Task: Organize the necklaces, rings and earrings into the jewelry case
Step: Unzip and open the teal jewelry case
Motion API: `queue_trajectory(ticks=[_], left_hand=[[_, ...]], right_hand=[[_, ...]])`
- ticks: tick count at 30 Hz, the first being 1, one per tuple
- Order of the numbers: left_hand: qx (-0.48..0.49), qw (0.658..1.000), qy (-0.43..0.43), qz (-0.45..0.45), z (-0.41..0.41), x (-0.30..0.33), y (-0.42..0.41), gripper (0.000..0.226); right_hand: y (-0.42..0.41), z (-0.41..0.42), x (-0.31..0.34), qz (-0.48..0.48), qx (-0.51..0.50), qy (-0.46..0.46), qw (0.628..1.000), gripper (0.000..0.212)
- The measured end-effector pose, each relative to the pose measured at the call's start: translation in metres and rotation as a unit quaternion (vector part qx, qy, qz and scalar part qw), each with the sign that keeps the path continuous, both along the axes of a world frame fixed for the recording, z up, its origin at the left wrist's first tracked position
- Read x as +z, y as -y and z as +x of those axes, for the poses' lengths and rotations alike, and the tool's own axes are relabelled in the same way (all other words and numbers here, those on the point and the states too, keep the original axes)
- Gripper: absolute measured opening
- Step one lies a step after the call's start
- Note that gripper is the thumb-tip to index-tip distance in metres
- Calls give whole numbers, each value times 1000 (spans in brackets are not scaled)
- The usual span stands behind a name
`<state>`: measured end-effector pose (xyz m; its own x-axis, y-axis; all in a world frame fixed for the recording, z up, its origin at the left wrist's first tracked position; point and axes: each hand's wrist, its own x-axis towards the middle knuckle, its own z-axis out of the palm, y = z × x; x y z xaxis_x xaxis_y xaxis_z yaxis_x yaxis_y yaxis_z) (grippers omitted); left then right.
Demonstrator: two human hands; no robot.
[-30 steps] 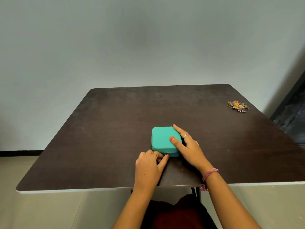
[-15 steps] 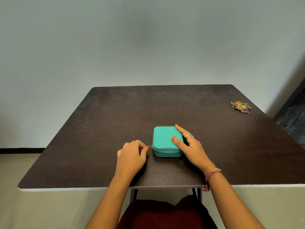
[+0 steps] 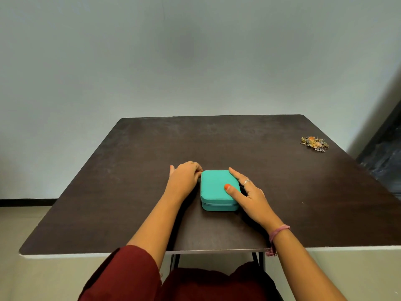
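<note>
Two hands work the teal jewelry case (image 3: 218, 189) near our table (image 3: 130, 192) edge: our right hand (image 3: 249, 196) presses spread fingers on its lid to steady it, our left hand (image 3: 184, 180) pinches at its far-left corner, seemingly the zipper pull, while the jewelry pile (image 3: 314, 144) waits far right

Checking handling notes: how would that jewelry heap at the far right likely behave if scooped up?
The jewelry pile looks like loose, tangled small pieces, so it probably lifts floppily, maybe in a clump. Stray bits could drop. Likely light.
</note>
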<state>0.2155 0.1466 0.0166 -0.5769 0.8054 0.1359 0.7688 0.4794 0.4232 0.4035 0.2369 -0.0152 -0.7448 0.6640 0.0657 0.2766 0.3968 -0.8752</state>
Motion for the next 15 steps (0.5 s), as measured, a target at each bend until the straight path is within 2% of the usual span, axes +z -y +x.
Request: queue_trajectory(ticks=[3, 5, 7, 9, 11, 12, 13, 15], left_hand=[[-3, 999, 10, 47, 0, -6, -5, 19], [1, 992, 76, 97, 2, -15, -4, 22], [17, 971, 162, 173, 9, -24, 0, 32], [68, 921, 267, 275, 19, -27, 6, 41], [120, 825, 400, 380, 28, -24, 13, 47], [129, 788, 444, 406, 33, -23, 18, 50], [122, 775, 463, 413, 39, -23, 25, 52], [80, 788, 466, 393, 49, -26, 37, 57]], right_hand=[[0, 0, 2, -5, 3, 13, 1000, 56], [1, 0, 5, -9, 7, 11, 1000, 59], [2, 0, 7, -9, 7, 17, 1000, 68], [1, 2, 9, -13, 15, 34, 999, 81], [-3, 5, 13, -47, 42, 54, 997, 95], [-5, 7, 15, -72, 62, 60, 994, 100], [-8, 9, 17, -97, 83, 60, 990, 103], [-12, 13, 23, -139, 113, 58, 982, 104]])
